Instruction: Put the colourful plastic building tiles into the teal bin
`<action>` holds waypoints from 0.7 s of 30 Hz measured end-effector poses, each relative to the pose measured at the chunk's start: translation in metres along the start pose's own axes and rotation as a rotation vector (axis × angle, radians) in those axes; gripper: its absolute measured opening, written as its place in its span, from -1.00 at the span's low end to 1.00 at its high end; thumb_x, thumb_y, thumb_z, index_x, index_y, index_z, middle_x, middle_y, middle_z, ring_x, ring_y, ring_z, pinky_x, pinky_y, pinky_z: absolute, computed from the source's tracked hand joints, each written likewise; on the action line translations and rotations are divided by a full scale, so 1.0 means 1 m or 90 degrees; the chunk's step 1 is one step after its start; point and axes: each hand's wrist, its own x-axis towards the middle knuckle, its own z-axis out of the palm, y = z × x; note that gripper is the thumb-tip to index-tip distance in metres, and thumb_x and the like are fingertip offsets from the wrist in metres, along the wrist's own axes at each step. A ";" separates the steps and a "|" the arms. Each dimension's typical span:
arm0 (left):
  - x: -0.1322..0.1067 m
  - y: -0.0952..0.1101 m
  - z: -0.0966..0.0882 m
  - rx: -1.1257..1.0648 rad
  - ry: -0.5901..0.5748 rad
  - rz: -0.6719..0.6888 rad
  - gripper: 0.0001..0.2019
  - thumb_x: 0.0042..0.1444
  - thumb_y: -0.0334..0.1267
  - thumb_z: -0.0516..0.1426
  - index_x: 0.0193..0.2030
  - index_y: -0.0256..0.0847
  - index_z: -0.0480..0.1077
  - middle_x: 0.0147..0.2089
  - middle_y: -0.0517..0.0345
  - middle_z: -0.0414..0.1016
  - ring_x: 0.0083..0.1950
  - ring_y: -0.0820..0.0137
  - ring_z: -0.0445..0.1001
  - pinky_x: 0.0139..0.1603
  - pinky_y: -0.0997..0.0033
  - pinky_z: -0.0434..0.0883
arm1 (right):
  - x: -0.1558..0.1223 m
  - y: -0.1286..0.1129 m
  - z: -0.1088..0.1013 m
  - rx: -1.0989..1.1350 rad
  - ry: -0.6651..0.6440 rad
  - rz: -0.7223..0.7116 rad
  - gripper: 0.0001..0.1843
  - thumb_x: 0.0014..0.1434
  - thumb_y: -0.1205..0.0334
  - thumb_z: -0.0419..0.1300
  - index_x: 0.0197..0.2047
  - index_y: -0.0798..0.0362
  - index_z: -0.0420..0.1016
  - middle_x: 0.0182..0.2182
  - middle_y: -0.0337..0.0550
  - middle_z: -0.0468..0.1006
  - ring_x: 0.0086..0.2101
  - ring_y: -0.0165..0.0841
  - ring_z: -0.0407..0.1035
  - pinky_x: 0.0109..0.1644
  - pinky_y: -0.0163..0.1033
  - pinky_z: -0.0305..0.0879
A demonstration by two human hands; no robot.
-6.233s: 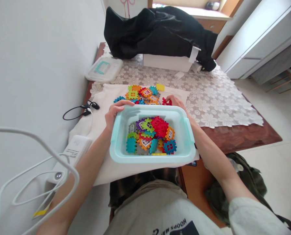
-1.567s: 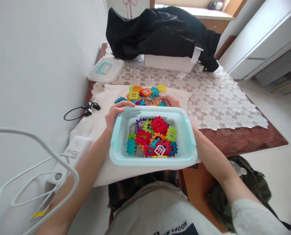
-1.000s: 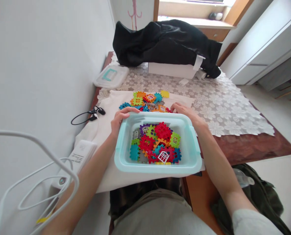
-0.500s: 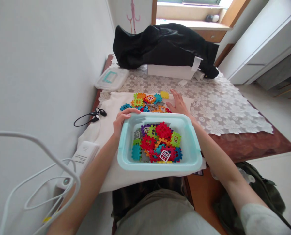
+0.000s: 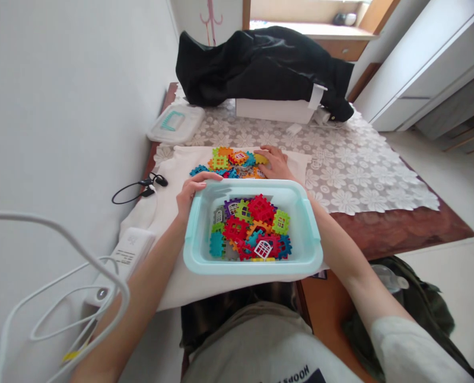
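A pale turquoise plastic bin (image 5: 253,267) is in front of me, its inside facing me. Inside lie several interlocking building blocks (image 5: 237,229) in red, green, blue and orange, some with white window frames. My left hand (image 5: 191,191) grips the bin's far left corner, fingers over the rim. Beyond the bin, a loose pile of similar blocks (image 5: 221,162) lies on a white cloth, its near part hidden by the rim. My right hand (image 5: 276,162) rests at the pile's right side, thumb and fingers apart around a yellow block (image 5: 261,159), which it touches.
A clear lid with a turquoise handle (image 5: 176,123) lies at the back left. Black earphones (image 5: 141,186), a white power strip (image 5: 129,250) and looped white cable are on the left. Black fabric (image 5: 261,64) covers a white box (image 5: 272,110) at the back.
My right hand has moved left onto the right edge of the pile, its fingers now bent at the yellow block. The left hand stays on the bin; the view has shifted slightly.
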 end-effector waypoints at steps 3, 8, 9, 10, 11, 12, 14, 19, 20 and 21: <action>0.000 0.003 0.003 -0.009 -0.012 -0.009 -0.90 0.08 -0.21 0.32 -0.43 -0.11 0.60 -0.16 0.04 0.72 -0.14 0.12 0.67 -0.11 0.14 0.69 | 0.000 0.000 0.001 -0.002 -0.029 -0.019 -0.19 0.26 0.32 0.08 0.56 -0.11 0.47 0.56 -0.06 0.36 0.43 0.15 0.20 0.52 0.41 0.17; -0.002 0.007 0.007 -0.024 -0.010 -0.039 -0.90 0.11 -0.23 0.28 -0.35 -0.12 0.65 -0.13 0.03 0.72 -0.05 0.06 0.71 -0.05 0.11 0.71 | 0.001 -0.001 0.001 -0.011 -0.049 -0.013 -0.17 0.23 0.35 0.10 0.56 -0.06 0.48 0.45 0.03 0.48 0.40 0.14 0.23 0.50 0.34 0.20; -0.003 0.007 0.008 -0.030 -0.011 -0.046 -0.90 0.11 -0.22 0.28 -0.34 -0.12 0.65 -0.12 0.03 0.72 -0.03 0.05 0.72 -0.05 0.10 0.72 | 0.002 0.000 0.000 -0.008 -0.048 -0.014 -0.19 0.23 0.35 0.11 0.54 -0.07 0.49 0.45 0.03 0.48 0.40 0.13 0.23 0.50 0.33 0.21; -0.003 0.007 0.007 -0.035 -0.012 -0.051 -0.91 0.11 -0.22 0.28 -0.34 -0.12 0.64 -0.12 0.03 0.72 -0.03 0.04 0.72 -0.06 0.10 0.72 | 0.002 0.001 0.000 -0.005 -0.047 -0.015 -0.21 0.23 0.34 0.12 0.52 -0.07 0.51 0.44 0.02 0.48 0.41 0.13 0.23 0.50 0.32 0.22; -0.003 0.007 0.007 -0.041 -0.013 -0.054 -0.91 0.10 -0.22 0.28 -0.34 -0.13 0.63 -0.13 0.02 0.72 -0.03 0.05 0.72 -0.06 0.10 0.71 | 0.002 0.002 0.000 -0.001 -0.047 -0.018 -0.25 0.23 0.33 0.13 0.48 -0.07 0.54 0.44 0.02 0.49 0.41 0.12 0.24 0.51 0.31 0.22; -0.002 0.006 0.006 -0.046 -0.015 -0.057 -0.91 0.10 -0.22 0.29 -0.35 -0.13 0.62 -0.13 0.02 0.71 -0.05 0.06 0.72 -0.06 0.11 0.71 | 0.003 0.004 0.000 0.002 -0.049 -0.024 -0.28 0.23 0.32 0.15 0.44 -0.07 0.56 0.43 0.00 0.49 0.42 0.10 0.24 0.51 0.29 0.22; -0.001 0.005 0.004 -0.056 -0.022 -0.064 -0.92 0.10 -0.23 0.29 -0.36 -0.15 0.60 -0.15 0.01 0.71 -0.10 0.10 0.72 -0.06 0.13 0.71 | 0.003 0.007 0.000 0.009 -0.058 -0.046 -0.32 0.22 0.31 0.16 0.40 -0.04 0.57 0.41 -0.01 0.51 0.41 0.05 0.27 0.54 0.21 0.22; 0.002 0.006 0.003 -0.073 -0.022 -0.087 -0.92 0.07 -0.24 0.28 -0.36 -0.18 0.60 -0.19 0.01 0.72 -0.17 0.16 0.69 -0.09 0.18 0.72 | 0.004 0.011 0.002 0.010 -0.082 -0.090 -0.23 0.24 0.29 0.14 0.52 0.00 0.44 0.43 0.02 0.48 0.37 0.01 0.33 0.54 0.14 0.25; 0.002 0.007 0.004 -0.070 -0.018 -0.089 -0.92 0.07 -0.25 0.28 -0.36 -0.18 0.61 -0.20 0.01 0.72 -0.17 0.17 0.69 -0.09 0.20 0.71 | 0.004 0.011 0.003 0.005 -0.080 -0.088 -0.21 0.24 0.28 0.15 0.54 -0.01 0.42 0.43 0.04 0.48 0.34 0.04 0.34 0.52 0.17 0.26; 0.002 0.009 0.005 -0.066 -0.014 -0.090 -0.92 0.06 -0.26 0.28 -0.36 -0.19 0.61 -0.20 0.01 0.72 -0.17 0.18 0.69 -0.09 0.23 0.71 | 0.004 0.011 0.004 0.001 -0.074 -0.086 -0.20 0.24 0.27 0.15 0.55 -0.01 0.42 0.41 0.07 0.48 0.32 0.06 0.36 0.50 0.20 0.28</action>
